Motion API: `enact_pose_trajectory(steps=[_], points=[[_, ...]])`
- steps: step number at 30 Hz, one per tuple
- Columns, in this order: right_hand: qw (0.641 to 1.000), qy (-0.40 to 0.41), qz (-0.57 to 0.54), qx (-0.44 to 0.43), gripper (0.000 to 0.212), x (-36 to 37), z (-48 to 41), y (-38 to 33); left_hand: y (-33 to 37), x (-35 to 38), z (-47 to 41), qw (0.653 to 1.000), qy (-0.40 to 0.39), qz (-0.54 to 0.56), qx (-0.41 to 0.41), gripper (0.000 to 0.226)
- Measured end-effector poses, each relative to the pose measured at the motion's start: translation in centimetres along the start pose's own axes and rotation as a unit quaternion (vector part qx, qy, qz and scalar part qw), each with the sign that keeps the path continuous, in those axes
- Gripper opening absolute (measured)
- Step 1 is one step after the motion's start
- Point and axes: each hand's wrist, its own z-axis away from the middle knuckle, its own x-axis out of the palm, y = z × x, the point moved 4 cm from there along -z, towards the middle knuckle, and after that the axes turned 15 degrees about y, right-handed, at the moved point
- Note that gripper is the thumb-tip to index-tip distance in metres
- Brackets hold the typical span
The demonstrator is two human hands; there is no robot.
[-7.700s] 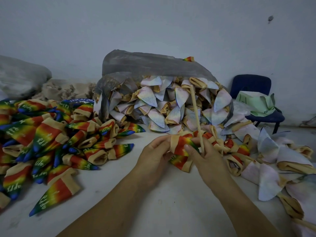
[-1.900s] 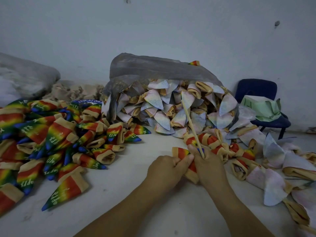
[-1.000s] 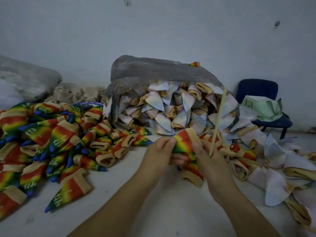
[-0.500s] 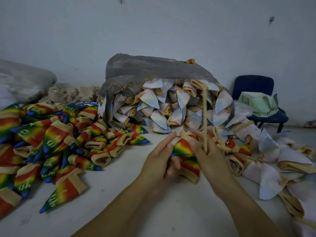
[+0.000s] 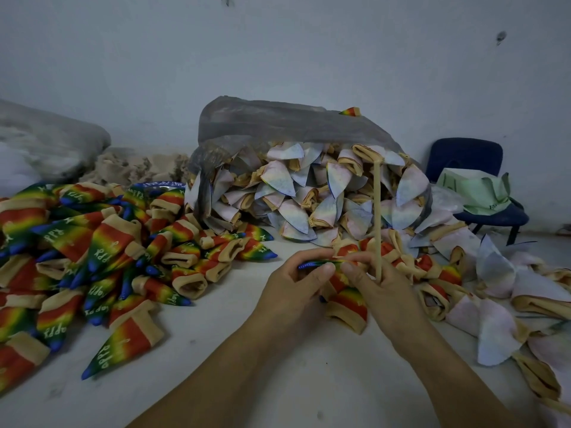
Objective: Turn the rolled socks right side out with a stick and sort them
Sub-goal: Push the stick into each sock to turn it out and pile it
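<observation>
A rainbow sock (image 5: 349, 304) with a tan cuff hangs between both hands over the white table (image 5: 278, 381). My left hand (image 5: 296, 288) pinches its blue toe end. My right hand (image 5: 383, 291) grips the sock's upper part together with a pale wooden stick (image 5: 377, 217), which stands nearly upright. A heap of rainbow socks (image 5: 92, 248) lies on the left. Pale inside-out socks (image 5: 309, 196) spill from a grey plastic bag (image 5: 278, 125) behind the hands.
More pale and half-turned socks (image 5: 494, 288) lie along the right side of the table. A dark blue chair (image 5: 475, 186) with a green bundle on it stands at the back right. Another grey bag (image 5: 46, 143) lies at the back left against the wall.
The left hand's fingers, straight half a second ago, have closed on the sock's toe end and drawn it out leftward. The stick stays nearly upright in the right hand.
</observation>
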Motion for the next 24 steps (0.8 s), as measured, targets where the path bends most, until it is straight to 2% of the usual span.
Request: enact_pose_trajectory(steps=[4,6,9,12,14,18,22,24], points=[[0.999,-0.031,-0.011,0.005,0.029,0.5,0.5,0.1,-0.3,-0.6,-0.5,0.997,0.071,-0.013,-0.006,0.033],[0.997,-0.074,-0.007,0.02,0.033,1.1,0.9,0.3,-0.7,-0.8,-0.9,0.992,0.085,0.07,-0.065,0.034],[0.992,-0.095,0.087,0.001,0.043,0.6,0.4,1.1,-1.2,-1.6,-1.7,0.964,0.116,0.196,-0.138,0.042],[0.984,-0.073,0.165,0.002,0.054,-1.6,-0.6,2.2,-1.2,-2.9,-2.7,0.942,0.165,0.249,-0.15,0.043],[0.965,-0.072,0.246,-0.051,0.064,-2.6,-1.1,2.1,-1.3,-3.9,-3.1,0.932,0.196,0.264,-0.152,0.041],[0.938,-0.056,0.331,-0.082,0.055,-3.3,-1.6,1.4,-1.4,-5.7,-3.7,0.912,0.251,0.287,-0.152,0.046],[0.92,-0.087,0.37,-0.094,0.037,-2.8,-1.3,0.9,-1.5,-6.2,-3.9,0.907,0.277,0.28,-0.152,0.05],[0.915,-0.072,0.381,-0.11,0.041,-2.8,-1.4,0.8,-1.4,-5.9,-3.9,0.909,0.277,0.277,-0.142,0.044]])
